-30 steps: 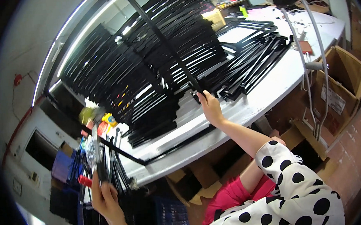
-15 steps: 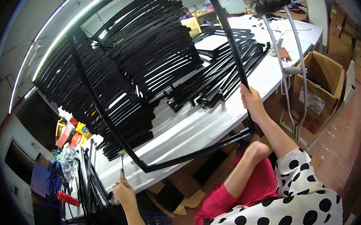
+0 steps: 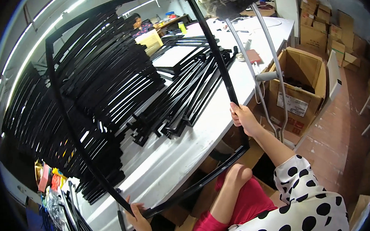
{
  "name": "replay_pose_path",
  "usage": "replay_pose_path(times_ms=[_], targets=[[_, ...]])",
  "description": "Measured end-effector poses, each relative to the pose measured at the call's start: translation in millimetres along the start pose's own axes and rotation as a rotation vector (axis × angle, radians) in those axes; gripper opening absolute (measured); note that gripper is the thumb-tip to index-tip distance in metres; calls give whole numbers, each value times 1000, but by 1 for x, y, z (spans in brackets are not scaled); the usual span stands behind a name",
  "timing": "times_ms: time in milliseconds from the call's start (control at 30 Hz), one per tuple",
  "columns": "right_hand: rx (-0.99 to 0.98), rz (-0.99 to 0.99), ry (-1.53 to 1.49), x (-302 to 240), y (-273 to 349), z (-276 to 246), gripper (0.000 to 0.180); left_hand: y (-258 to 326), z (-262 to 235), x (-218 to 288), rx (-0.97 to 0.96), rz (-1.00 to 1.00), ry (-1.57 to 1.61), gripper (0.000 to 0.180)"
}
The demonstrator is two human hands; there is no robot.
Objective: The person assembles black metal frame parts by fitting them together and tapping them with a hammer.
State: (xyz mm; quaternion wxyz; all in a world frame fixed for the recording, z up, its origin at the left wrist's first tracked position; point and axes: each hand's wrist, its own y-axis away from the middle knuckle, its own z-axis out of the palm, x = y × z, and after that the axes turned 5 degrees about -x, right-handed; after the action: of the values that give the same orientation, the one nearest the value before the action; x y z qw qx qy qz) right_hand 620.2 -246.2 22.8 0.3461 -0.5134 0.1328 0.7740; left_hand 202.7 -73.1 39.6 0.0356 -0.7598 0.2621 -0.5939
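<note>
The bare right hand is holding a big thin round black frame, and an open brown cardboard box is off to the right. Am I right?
Not quite: the head view shows a big thin rectangular black frame, not a round one. The bare right hand holds it, and an open brown cardboard box is off to the right.

The left hand (image 3: 139, 219), which held a thin tool half a second ago, now touches the black frame (image 3: 221, 64) near its lower left corner. The lower bar (image 3: 204, 180), one second ago above the tabletop (image 3: 172, 172), now reaches past its front edge; toward the far edge, a co-worker (image 3: 138, 25) has come into view.
</note>
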Motion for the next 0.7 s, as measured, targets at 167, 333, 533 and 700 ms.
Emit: replay_pose_path(times_ms=[167, 333, 533, 700], targets=[[-50, -44, 160, -6, -27, -12, 36, -17, 19, 15, 218, 107, -79, 29], [105, -183, 148, -16, -77, -30, 59, -79, 34, 76, 298, 254, -129, 31], [541, -137, 822, 35, -117, -70, 39, -195, 121, 134, 293, 453, -89, 29], [334, -7, 1361, 28, -121, -37, 39, -287, 231, 170, 126, 354, 224, 31]])
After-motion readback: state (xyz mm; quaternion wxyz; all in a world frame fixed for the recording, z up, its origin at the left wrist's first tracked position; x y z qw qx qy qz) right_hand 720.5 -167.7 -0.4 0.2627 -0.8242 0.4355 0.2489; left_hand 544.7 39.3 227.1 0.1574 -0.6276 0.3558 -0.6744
